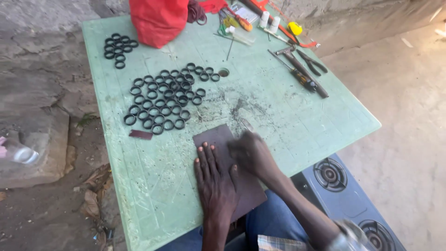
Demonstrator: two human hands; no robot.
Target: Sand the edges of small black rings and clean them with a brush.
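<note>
Landmark: pale green plastic table (pixel 297 125), scuffed and scored.

- Dark brown flat abrasive-looking sheet (pixel 223 139), near edge of the table, partly overhanging toward the person's lap.
- Left hand (pixel 216 179): flat, fingers spread, pressing the sheet down; holds nothing.
- Right hand (pixel 253 153): on the sheet just beside the left hand, blurred; fingers curled, whether they pinch something small I cannot tell.
- Large cluster of black rings (pixel 162 100), table centre-left, laid flat in rough rows: judged the bulk of the pieces.
- Smaller group of black rings (pixel 118 49), far left corner, well apart from the cluster; which lot is worked I cannot tell.
- Small brown scrap (pixel 141 135), just beside the cluster.
- Red cloth bag (pixel 158 18), far edge.
- Pliers, hammer and screwdriver (pixel 304 69), far right.
</note>
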